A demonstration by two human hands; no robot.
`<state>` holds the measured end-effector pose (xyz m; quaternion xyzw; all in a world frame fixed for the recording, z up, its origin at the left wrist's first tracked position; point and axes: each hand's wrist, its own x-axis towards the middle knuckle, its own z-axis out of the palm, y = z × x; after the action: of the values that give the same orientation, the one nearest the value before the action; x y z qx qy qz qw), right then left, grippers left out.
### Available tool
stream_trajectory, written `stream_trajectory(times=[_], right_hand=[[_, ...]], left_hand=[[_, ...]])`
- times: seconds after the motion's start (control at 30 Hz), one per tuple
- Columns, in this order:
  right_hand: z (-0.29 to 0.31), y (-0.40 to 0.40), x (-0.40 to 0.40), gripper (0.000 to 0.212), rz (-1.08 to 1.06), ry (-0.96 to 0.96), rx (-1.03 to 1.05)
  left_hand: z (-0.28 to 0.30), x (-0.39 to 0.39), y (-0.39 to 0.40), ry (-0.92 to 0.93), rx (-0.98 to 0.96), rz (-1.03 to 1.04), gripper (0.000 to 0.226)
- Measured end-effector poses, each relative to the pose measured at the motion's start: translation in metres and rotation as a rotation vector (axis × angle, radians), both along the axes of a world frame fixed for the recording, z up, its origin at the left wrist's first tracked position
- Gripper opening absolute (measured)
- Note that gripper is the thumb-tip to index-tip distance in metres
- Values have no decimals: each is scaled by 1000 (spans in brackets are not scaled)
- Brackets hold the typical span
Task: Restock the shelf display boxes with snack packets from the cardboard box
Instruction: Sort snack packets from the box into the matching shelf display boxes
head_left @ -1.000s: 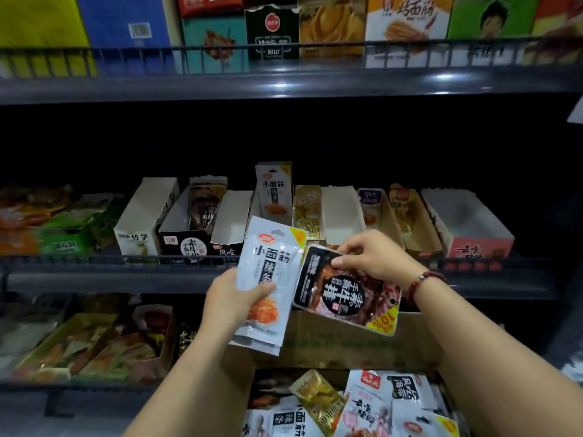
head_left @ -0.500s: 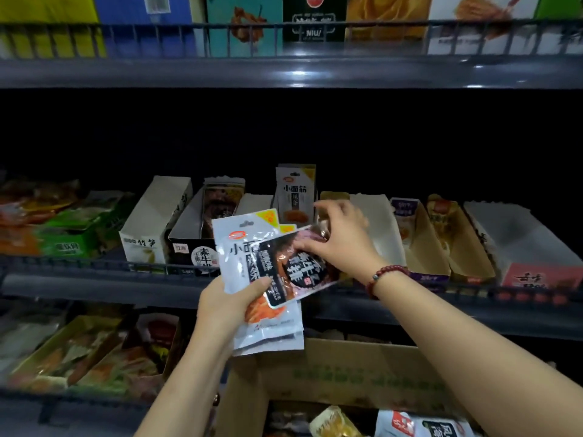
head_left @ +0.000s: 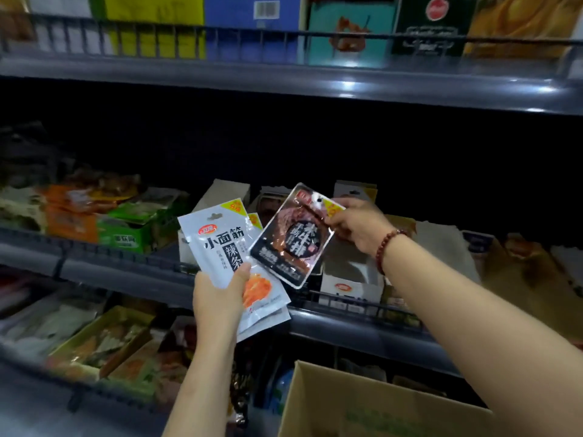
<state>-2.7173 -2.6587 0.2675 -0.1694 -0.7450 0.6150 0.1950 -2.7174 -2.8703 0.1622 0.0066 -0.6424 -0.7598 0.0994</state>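
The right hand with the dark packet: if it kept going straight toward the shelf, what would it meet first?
Probably the open display boxes just behind the right hand and its dark packet, though depth is hard to judge.

Two bare forearms reach forward from the near edge. The left hand is raised upright, thumb pressed forward in a grip. The right hand, farther and higher, pinches with curled fingers, its wrist beaded.

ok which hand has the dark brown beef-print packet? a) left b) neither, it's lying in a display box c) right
c: the right hand, with the bead bracelet, pinches the dark brown packet by its top corner, while the left hand holds the white packets.
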Motion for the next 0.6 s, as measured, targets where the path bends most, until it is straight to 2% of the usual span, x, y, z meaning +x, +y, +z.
stream_trajectory(times=[0.17,0.3,0.33,0.4,0.47,0.6], right_hand=[[4,-10,-50,29,-178,44,-14],[7,-23,-75,28,-267,157,46],[9,-25,-80,24,-282,177,81],[17,-24,-89,3,-256,195,144],[25,-20,-97,29,-202,170,186],[25,-28,-106,30,-335,184,357]], left_hand=[[2,-15,-11,-80,54,4,26],[7,-22,-16,-50,8,-80,37],[6,-24,-18,-36,-2,-87,35],[3,-25,-23,-7,-3,-75,28],[0,-25,-27,31,20,-43,21],[-1,-23,-29,66,31,30,14]])
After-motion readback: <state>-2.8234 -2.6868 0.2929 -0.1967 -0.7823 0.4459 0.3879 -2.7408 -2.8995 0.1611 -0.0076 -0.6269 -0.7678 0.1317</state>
